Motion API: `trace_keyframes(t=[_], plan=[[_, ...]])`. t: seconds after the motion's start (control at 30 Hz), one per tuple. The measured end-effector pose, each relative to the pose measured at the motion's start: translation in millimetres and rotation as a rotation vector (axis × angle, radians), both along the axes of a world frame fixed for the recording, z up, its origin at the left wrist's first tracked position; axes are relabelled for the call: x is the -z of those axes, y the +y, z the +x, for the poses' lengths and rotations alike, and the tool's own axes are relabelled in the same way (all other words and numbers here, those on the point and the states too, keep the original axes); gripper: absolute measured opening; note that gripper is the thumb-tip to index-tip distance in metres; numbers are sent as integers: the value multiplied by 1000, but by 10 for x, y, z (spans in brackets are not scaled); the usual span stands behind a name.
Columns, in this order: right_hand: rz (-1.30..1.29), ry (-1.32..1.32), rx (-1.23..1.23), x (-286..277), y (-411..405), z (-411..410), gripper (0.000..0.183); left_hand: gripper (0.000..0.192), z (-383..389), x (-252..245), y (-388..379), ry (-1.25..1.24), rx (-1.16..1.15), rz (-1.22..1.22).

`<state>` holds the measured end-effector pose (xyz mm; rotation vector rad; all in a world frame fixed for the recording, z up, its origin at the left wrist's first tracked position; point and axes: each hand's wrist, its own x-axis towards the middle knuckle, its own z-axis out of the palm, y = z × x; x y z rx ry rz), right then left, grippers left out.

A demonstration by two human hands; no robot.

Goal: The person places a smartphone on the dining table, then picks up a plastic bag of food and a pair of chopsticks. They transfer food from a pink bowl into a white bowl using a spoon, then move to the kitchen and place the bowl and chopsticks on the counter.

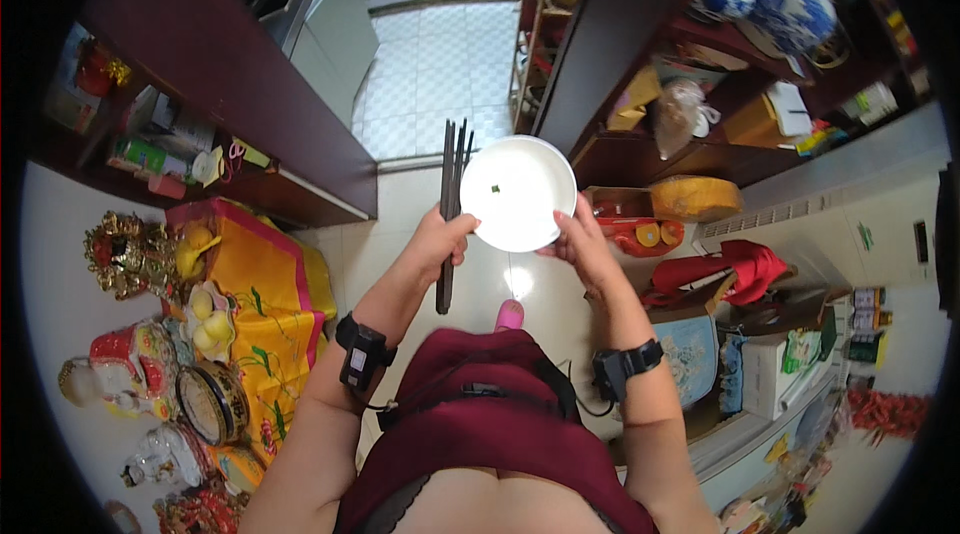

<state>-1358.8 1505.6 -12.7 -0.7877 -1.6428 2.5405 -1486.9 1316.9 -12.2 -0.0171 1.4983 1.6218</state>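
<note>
My left hand [444, 237] is closed around a bundle of several dark chopsticks [448, 189], its thumb at the left rim of a white bowl [521, 192]. The chopsticks point away from me, just left of the bowl. My right hand [581, 241] grips the bowl's lower right rim, thumb on top and fingers beneath. Inside the bowl lies a small green bit [496, 189]; no other content shows. The bowl is held above the floor, in front of my body.
Ahead, a doorway between dark wooden shelf units [300, 121] leads to a tiled floor [427, 61]. At left is a table with a yellow cloth [277, 324], figurines and fruit. Boxes, a red bag [750, 271] and a pumpkin piece [694, 198] stand at right.
</note>
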Motion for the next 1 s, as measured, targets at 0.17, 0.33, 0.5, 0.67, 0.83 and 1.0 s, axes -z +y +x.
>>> trace_keyframes(t=[0.17,0.33,0.5,0.67,0.83,1.0], plan=[[5,-109,-154,-259,179,-1073,61,22,-847,-34,18,-45,-93,9],[52,-12,-187,-181,301,-2215,54,19,-1906,-168,97,-48,-113,35],[81,28,-183,-313,353,-3158,52,14,-2879,-333,179,12,-85,54],[97,55,-131,-438,358,-3844,49,15,-3618,-466,232,53,-52,47],[106,31,-137,-449,471,-4441,52,16,-4188,-467,318,45,-74,43],[51,28,-161,-329,687,-5118,60,18,-4800,-386,459,24,-94,34]])
